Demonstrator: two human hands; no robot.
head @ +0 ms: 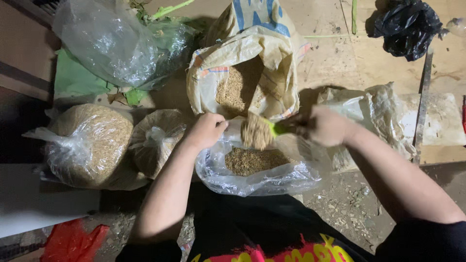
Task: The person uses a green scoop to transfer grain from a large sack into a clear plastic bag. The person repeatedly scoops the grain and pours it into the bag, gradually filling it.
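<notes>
My right hand (326,126) grips the handle of a green scoop (259,130) heaped with brown grain, held over a clear plastic bag (242,177) partly filled with the same grain. My left hand (206,130) is closed on the rim of that bag, holding its mouth up. Just behind stands a large woven sack (250,73), open at the top, with grain inside.
Two tied clear bags of grain (90,143) (158,140) lie at the left. A clear bag with green leaves (121,43) is behind them. Empty clear bags (378,116) lie at the right, a black bag (407,26) at the far right, red plastic (73,240) at bottom left.
</notes>
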